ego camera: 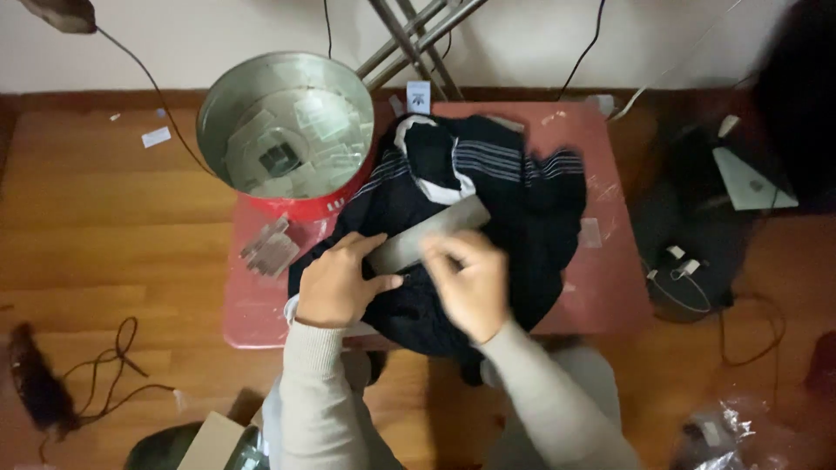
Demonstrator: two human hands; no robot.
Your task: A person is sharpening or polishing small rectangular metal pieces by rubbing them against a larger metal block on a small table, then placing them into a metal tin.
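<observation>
Nearest, the left hand (335, 283) and the right hand (470, 283), both in cream knit sleeves, pinch a flat grey strip (427, 237), perhaps stiff card or plastic, lying slantwise on a soft, rumpled dark jacket with thin pale stripes (488, 200). The jacket is heaped on the small pinkish-red tabletop (610, 270). Farther left, a round metal tin with a red wall (287, 130) holds clear flat packets.

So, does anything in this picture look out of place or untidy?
Mostly the dark striped garment: it lies crumpled, hanging over the front edge of the small red table. Both hands, left and right, grip a flat grey strip on it. Loose black cables sprawl across the wooden floor.
</observation>
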